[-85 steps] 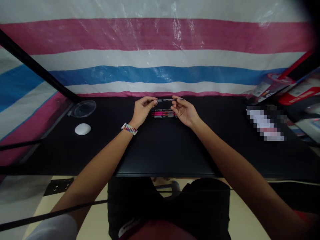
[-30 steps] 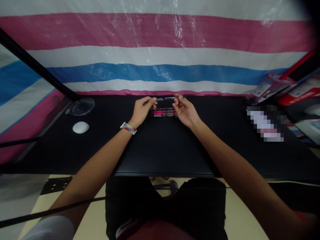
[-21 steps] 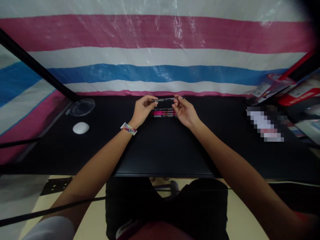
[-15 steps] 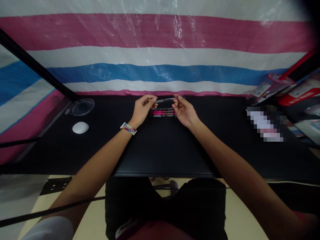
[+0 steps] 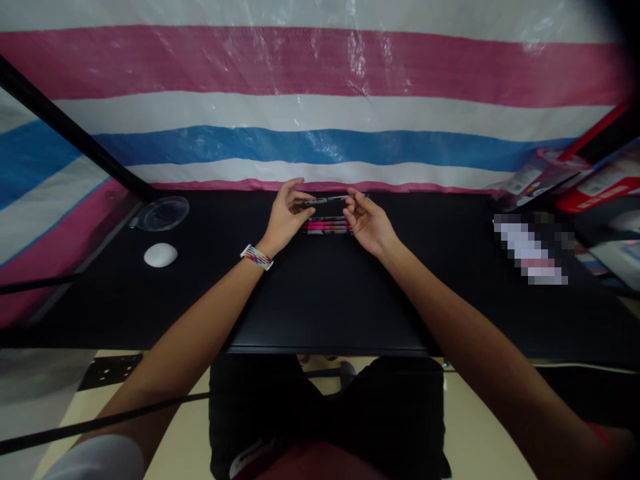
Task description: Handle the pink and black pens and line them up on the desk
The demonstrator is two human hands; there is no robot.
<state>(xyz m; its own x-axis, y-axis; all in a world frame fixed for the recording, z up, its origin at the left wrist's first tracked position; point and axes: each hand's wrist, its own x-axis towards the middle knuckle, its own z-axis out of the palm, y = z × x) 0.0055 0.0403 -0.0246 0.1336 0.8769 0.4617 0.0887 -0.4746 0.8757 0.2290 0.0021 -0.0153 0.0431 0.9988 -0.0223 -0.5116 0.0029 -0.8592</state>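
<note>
A dark pen [image 5: 329,200] lies level above the far part of the black table. Its right end is pinched between the thumb and fingers of my right hand [image 5: 369,221]. My left hand [image 5: 286,217], with a multicoloured band on the wrist, is at the pen's left end. Its thumb and fingers are parted around that end, and the index finger points up and away. Just below the held pen, several pens with pink and dark barrels [image 5: 327,227] lie side by side on the table, their right ends partly covered by my right fingers.
A white rounded object [image 5: 161,255] and a clear round lid [image 5: 163,214] lie at the left on the black table [image 5: 330,300]. To the right stand a clear tub with a pink rim [image 5: 540,177] and a red-and-white package [image 5: 600,190]. A striped sheet [image 5: 320,67] hangs behind.
My left thumb and fingers have parted from their pinch on the pen's left end, and the index finger has lifted. My right hand keeps its hold almost in place.
</note>
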